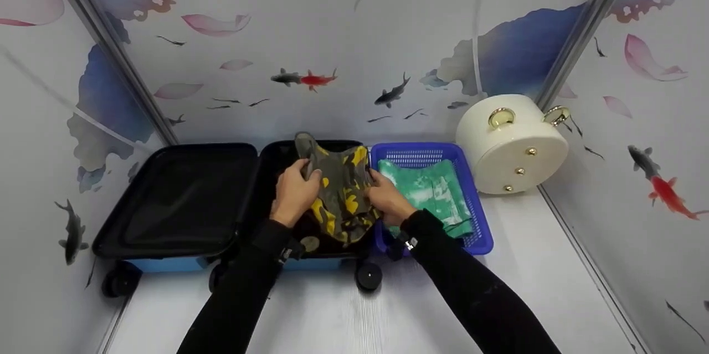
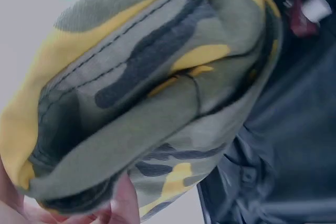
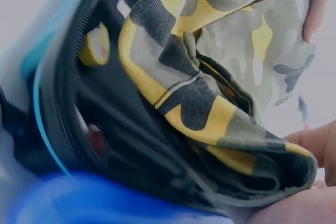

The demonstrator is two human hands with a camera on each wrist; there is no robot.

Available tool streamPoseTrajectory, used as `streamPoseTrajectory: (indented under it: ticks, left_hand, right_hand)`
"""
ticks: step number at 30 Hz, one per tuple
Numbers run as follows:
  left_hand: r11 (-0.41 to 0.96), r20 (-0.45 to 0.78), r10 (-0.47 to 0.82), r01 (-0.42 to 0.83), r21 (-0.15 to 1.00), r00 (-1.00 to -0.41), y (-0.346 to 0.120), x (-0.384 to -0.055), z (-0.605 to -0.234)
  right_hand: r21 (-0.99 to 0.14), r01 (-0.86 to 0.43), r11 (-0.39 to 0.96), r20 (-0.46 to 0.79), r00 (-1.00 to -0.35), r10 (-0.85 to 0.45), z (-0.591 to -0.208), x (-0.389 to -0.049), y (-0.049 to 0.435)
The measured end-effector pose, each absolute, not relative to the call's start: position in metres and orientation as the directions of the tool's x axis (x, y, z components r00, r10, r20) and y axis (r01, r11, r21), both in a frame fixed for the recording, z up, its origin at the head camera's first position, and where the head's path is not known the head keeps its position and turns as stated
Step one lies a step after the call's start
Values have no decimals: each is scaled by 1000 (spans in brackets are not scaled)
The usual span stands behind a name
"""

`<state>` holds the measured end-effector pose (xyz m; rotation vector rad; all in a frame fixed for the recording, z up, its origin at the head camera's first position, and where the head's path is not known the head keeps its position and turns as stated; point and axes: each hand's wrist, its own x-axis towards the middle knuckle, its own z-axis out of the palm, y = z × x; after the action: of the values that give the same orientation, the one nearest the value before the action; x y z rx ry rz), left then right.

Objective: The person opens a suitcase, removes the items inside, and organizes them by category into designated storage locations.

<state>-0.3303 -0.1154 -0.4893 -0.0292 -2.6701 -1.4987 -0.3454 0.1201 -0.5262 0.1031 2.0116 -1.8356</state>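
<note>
Garment [image 1: 344, 193], camo, is hanging over open suitcase [image 1: 185, 199], rt half; contact below can't be confirmed. L hand [image 1: 295, 190] is pinching its left edge, R hand [image 1: 389, 199] its right. Step in hand, prob.: arranging the garment; next move is likely calling for level, even grips. Suitcase is holding small yellow item [image 3: 95, 46] & dark-red item [image 3: 96, 141]; blue basket [image 1: 481, 235] is holding green cloth [image 1: 426, 190].

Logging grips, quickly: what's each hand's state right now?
Left hand: holding the camouflage cloth by one side.
Right hand: holding its other side.
</note>
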Motion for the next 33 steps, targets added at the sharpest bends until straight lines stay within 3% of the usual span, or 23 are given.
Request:
streamPoseTrajectory:
  ticks: [8, 13, 18, 28, 33]
  left_hand:
    - [380, 188, 85, 206, 902, -979, -80, -325, -479]
    - [264, 219, 180, 262, 928, -959, -54, -319, -492]
    - [231, 237, 260, 298, 926, -936, -31, -309, -507]
    - [285, 5, 434, 143, 948, -901, -1, -304, -534]
    - [324, -31, 452, 132, 937, -892, 1, -304, -550]
  right_hand:
    - [-974, 218, 53, -225, -955, -196, -500, -341, 176]
    - [-977, 193, 93, -205, -970, -133, -502, -338, 205]
    - [-972, 193, 137, -205, -975, -87, -509, -331, 229]
    - [-962, 240, 128, -236, -971, 45, -528, -329, 279]
    - [-944, 293, 149, -291, -956, 40, -548, -326, 300]
